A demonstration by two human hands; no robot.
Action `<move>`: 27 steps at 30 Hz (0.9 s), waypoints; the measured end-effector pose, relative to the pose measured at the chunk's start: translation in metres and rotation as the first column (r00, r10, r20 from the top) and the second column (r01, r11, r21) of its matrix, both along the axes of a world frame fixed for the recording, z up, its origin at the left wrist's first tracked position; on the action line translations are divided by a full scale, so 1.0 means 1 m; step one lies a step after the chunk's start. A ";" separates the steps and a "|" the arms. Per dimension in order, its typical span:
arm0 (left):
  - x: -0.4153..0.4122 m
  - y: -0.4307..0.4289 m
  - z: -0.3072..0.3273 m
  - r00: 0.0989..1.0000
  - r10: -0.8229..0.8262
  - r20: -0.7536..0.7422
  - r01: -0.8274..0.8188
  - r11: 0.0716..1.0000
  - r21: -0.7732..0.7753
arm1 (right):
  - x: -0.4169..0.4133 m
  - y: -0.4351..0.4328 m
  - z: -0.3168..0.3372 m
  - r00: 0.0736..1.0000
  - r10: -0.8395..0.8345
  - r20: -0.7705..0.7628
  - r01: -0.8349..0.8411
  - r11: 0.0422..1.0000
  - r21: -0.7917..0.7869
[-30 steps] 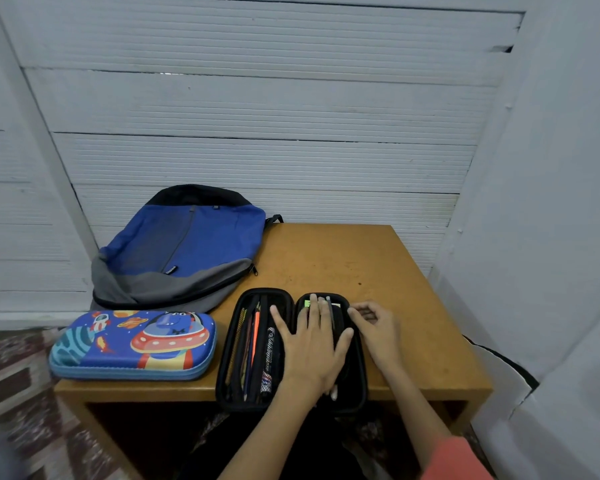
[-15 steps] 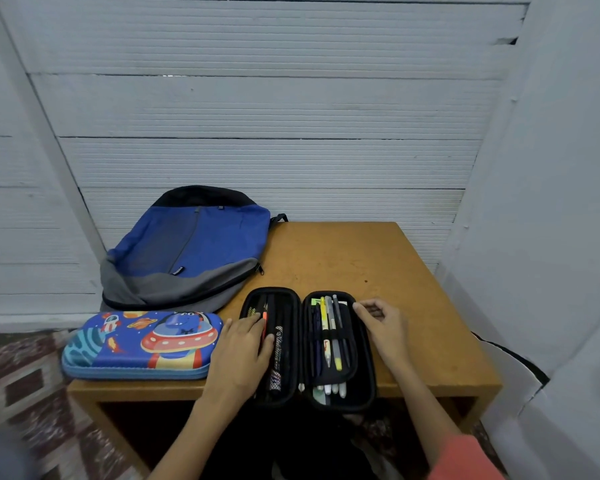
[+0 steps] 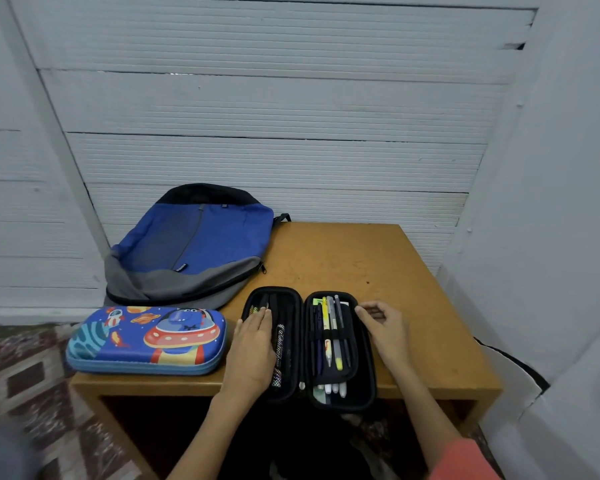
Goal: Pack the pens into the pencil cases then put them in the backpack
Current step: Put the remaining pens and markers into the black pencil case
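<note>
Desk (image 3: 343,258) of orange-brown wood, set against white slatted wall. Black zip-round fabric pencil case (image 3: 369,368) lies opened flat at the desk's front edge, near ends of both halves hanging just over that edge. Pens (image 3: 329,334) sit under elastic bands in its right half: yellow, grey, dark ones, white tips toward the person. More dark pens and a patterned one (image 3: 279,344) lie in its left half.

Left hand (image 3: 252,351) lies flat on the left half, fingers straight, covering some pens; that grip holds nothing. Right hand (image 3: 385,329) is at the right half's outer rim near the far end, fingers curled, tips at the rim; can't tell whether the grip pinches the rim or only touches it.

Left of the black case, just beside it: closed blue hard-shell pencil case with rocket and UFO print (image 3: 146,337), its left end past the desk's corner. Beyond-left of the black case: blue, grey and black fabric backpack (image 3: 191,247), lying flat and spilling over the desk's left side. Bare desk top beyond and right of the black case.
</note>
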State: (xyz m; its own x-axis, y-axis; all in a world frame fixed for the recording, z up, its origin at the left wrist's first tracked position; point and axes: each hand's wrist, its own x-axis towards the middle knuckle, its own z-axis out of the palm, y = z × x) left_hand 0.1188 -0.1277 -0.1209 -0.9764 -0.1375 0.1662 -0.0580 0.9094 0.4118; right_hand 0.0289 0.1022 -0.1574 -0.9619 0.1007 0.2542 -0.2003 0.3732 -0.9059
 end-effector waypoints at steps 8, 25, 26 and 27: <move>0.024 -0.015 -0.003 0.995 0.033 -0.097 0.012 0.901 0.434 | 0.000 -0.003 0.003 0.999 0.014 0.033 -0.015 0.999 0.046; 0.042 -0.015 -0.012 0.994 0.004 -0.109 0.041 0.912 0.409 | -0.023 -0.009 0.008 0.990 0.047 0.130 -0.102 0.883 0.458; 0.041 -0.014 -0.012 0.994 -0.001 -0.113 0.047 0.915 0.400 | -0.025 -0.010 0.010 0.989 0.046 0.142 -0.108 0.875 0.471; 0.039 -0.014 -0.012 0.993 -0.007 -0.114 0.052 0.918 0.394 | -0.025 -0.011 0.011 0.986 0.041 0.160 -0.114 0.866 0.487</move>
State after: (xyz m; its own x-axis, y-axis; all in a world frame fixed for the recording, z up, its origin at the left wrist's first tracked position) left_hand 0.1573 -0.1416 -0.1330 -0.9603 -0.1851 0.2087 0.0316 0.6711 0.7407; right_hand 0.0035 0.0909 -0.1461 -0.9904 -0.0785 0.1138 -0.1330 0.7666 -0.6282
